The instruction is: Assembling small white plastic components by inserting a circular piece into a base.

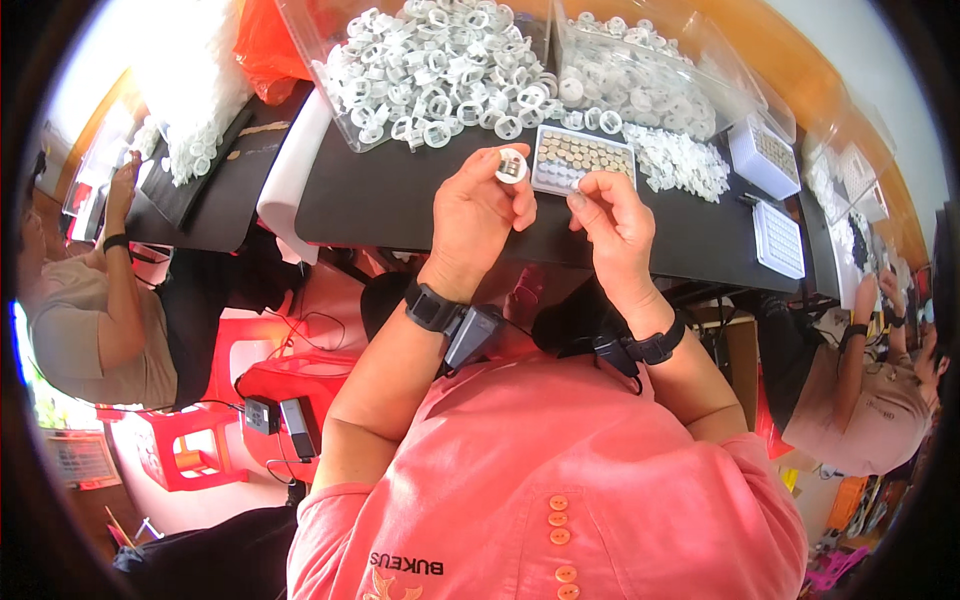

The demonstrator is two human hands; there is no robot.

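Note:
My left hand (pixel 478 210) pinches a small round white plastic housing (pixel 511 167) between thumb and fingers, and metal parts show inside it. Just to its right, my right hand (pixel 617 220) has thumb and forefinger pressed together, with a tiny pale thing at the tips that is too small to name. Beyond both hands lies a white tray (pixel 534 180) of small round discs, tan at the back and silvery at the front. My right fingertips are over its front edge.
Clear bins hold heaps of white ring-shaped parts (pixel 440 70) and more round parts (pixel 640 80). Small white pieces (pixel 680 160) lie piled on the black table (pixel 370 200). Right of them are a white box (pixel 765 155) and a white tray (pixel 778 240). People work at both sides.

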